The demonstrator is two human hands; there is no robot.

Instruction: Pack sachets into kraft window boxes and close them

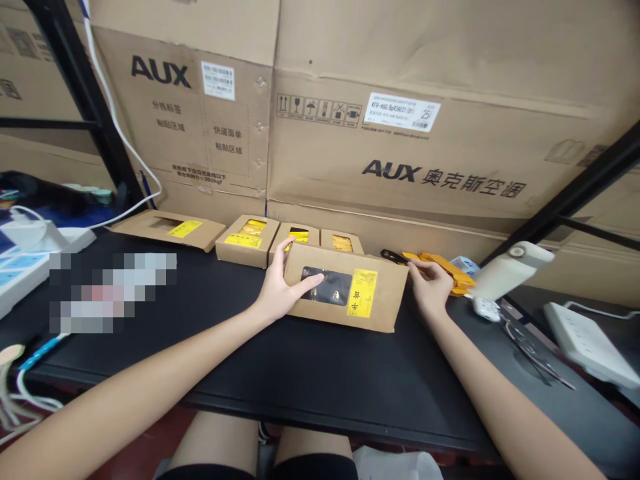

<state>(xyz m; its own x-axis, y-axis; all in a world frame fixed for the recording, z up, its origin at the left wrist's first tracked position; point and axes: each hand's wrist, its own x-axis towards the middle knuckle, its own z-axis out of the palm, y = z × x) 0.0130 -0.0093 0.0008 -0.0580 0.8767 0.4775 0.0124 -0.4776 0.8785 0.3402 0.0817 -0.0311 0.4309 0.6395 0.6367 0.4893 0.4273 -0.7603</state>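
A long brown cardboard box is tilted up on the black tabletop, its dark window and yellow label facing me. My left hand grips its left end, with the thumb lying across the window and the fingers behind the top edge. At the right end, my right hand has its fingers curled and pinched against the box's edge; exactly what sits between the fingertips is partly hidden. Orange packets lie just behind the right hand, next to a black item that I cannot make out.
Several smaller window boxes stand behind, beside a flat box. A pale bottle, glasses and a white power strip are at right. Another power strip with cables is at left. Large AUX cartons wall the back.
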